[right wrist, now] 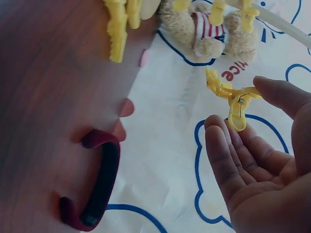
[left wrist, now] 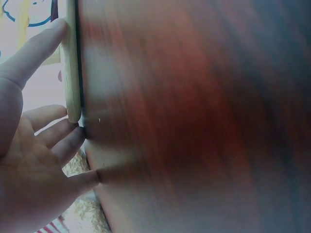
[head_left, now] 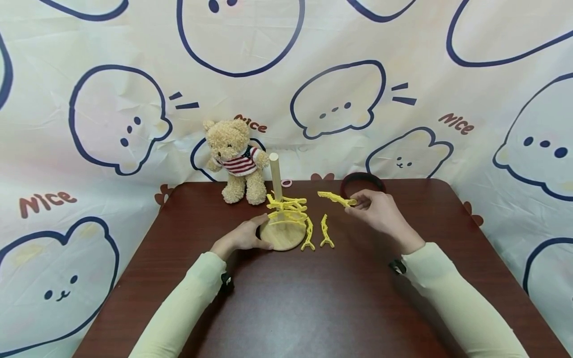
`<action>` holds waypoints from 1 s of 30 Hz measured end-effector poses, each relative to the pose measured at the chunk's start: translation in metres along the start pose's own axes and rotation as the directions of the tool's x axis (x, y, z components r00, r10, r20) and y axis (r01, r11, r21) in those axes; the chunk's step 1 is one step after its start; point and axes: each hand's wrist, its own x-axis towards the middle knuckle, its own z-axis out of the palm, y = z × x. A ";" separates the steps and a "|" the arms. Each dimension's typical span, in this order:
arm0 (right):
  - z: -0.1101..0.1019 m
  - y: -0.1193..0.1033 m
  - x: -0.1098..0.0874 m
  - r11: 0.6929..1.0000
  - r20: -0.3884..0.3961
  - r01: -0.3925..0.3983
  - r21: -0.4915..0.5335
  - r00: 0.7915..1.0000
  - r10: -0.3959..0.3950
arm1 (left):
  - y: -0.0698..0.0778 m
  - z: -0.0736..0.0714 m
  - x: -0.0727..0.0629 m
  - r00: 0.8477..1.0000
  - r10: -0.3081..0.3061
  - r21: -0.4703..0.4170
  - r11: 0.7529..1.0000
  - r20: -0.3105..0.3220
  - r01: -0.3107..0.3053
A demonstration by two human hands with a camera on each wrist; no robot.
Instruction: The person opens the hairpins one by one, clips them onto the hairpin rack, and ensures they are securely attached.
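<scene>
My left hand [head_left: 243, 234] holds the round wooden base [head_left: 283, 238] of a stand by its left rim, thumb at the front and fingers behind. From the base rises a wooden post [head_left: 275, 176], with several yellow clips around its lower part [head_left: 288, 204]. In the right wrist view, my right hand [right wrist: 262, 165] pinches a yellow spring clip [right wrist: 238, 104] by its handles, between thumb and fingers. That clip is off the table, right of the post, its long toothed end pointing left in the head view. Two similar yellow clips [head_left: 326, 231] lie beside the base.
A teddy bear [head_left: 237, 164] in a striped shirt is behind the stand, to its left. At the back, a dark red headband [head_left: 358, 178] stands beyond my right hand, and a small pink ring [head_left: 286, 183] lies behind the post. A printed cloth [head_left: 250, 94] hangs behind the brown table [head_left: 313, 298].
</scene>
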 end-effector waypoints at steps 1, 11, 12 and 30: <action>0.000 -0.002 0.001 1.000 -0.001 0.004 -0.001 1.000 -0.004 | 0.000 0.000 0.000 1.000 -0.001 0.000 1.000 0.001 0.001; 0.002 -0.025 0.008 0.999 0.012 0.037 0.036 0.999 -0.037 | -0.001 0.000 0.000 1.000 0.000 -0.016 1.000 0.004 0.000; 0.003 -0.027 0.009 0.998 0.012 0.046 0.041 0.999 -0.046 | -0.001 0.000 0.000 1.000 0.002 -0.015 1.000 0.004 -0.002; 0.006 -0.053 0.009 0.989 0.007 0.144 0.041 0.990 -0.144 | 0.000 -0.001 0.000 1.000 0.000 -0.005 1.000 0.010 0.000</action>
